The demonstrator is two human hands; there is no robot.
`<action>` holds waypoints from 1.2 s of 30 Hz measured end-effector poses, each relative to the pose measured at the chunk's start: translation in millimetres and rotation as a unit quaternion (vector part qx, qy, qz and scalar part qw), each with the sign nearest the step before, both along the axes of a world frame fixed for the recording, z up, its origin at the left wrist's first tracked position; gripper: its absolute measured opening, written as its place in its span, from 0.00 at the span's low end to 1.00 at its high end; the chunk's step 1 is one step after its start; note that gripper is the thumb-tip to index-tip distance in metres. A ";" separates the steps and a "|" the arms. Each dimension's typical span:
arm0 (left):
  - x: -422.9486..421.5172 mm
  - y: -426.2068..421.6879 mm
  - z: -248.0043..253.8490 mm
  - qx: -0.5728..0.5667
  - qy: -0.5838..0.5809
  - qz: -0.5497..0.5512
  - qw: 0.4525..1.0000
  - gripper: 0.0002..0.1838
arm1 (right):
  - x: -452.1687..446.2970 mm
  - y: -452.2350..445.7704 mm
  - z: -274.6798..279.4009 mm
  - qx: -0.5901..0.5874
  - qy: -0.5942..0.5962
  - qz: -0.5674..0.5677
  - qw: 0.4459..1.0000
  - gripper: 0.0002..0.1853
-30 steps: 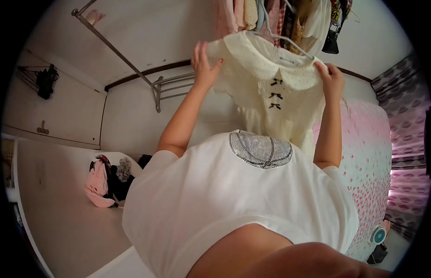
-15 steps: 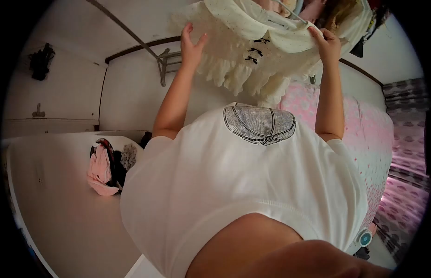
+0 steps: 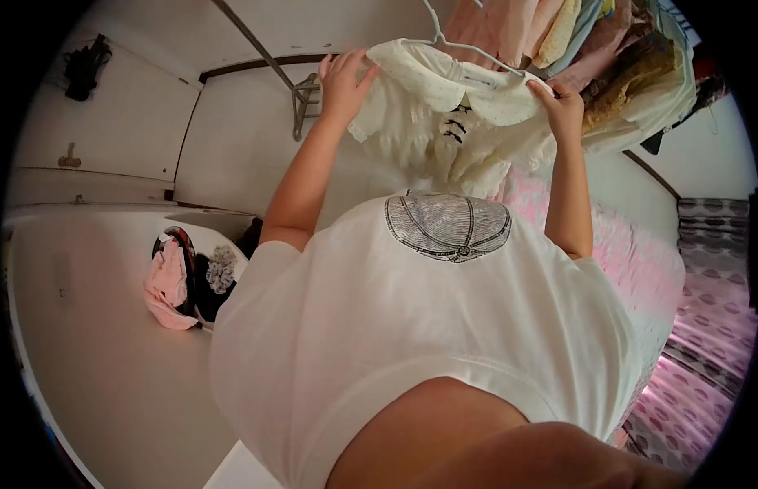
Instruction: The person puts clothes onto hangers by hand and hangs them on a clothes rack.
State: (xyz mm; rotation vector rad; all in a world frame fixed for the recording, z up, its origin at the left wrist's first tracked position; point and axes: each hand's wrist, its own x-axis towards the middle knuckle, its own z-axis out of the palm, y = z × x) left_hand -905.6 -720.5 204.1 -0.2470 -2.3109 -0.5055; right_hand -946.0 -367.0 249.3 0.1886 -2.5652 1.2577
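Note:
A cream-white dress (image 3: 444,134) with a wide round collar and small dark bows hangs spread out from a white hanger (image 3: 437,37). At the collar's left end is my left hand (image 3: 344,85), its fingers apart and its thumb against the edge of the cloth. My right hand (image 3: 561,110) pinches the dress at the opposite shoulder, beside the hanger's end, thumb in front. The ruffled lower part of the dress hangs between my arms, bunched from this angle.
Many clothes (image 3: 623,81) hang at the upper right, close behind my right hand. A metal rack (image 3: 304,106) stands left of the dress. A pink bed cover (image 3: 632,253) lies on the right, near patterned curtains (image 3: 713,285). Pink and black items (image 3: 171,281) rest at the left.
The dress swung up and out, then came back down with its hanger in view. My left hand was off the cloth half a second ago and is now at the collar. My right hand kept its pinch.

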 end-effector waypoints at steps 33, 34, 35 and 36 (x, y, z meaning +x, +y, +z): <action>-114.0 -63.8 19.4 0.204 -0.190 -0.149 0.949 0.12 | -131.7 -101.0 9.5 0.034 0.053 0.186 0.981 0.16; -116.3 -68.0 20.9 0.177 -0.185 -0.143 0.956 0.12 | -132.6 -100.4 6.4 0.023 0.054 0.176 0.983 0.15; -119.6 -71.5 22.0 0.151 -0.180 -0.139 0.962 0.12 | -134.0 -99.0 3.7 0.003 0.043 0.175 0.984 0.15; -122.5 -75.6 23.2 0.136 -0.179 -0.138 0.965 0.12 | -136.6 -98.7 0.8 -0.018 0.034 0.173 0.984 0.14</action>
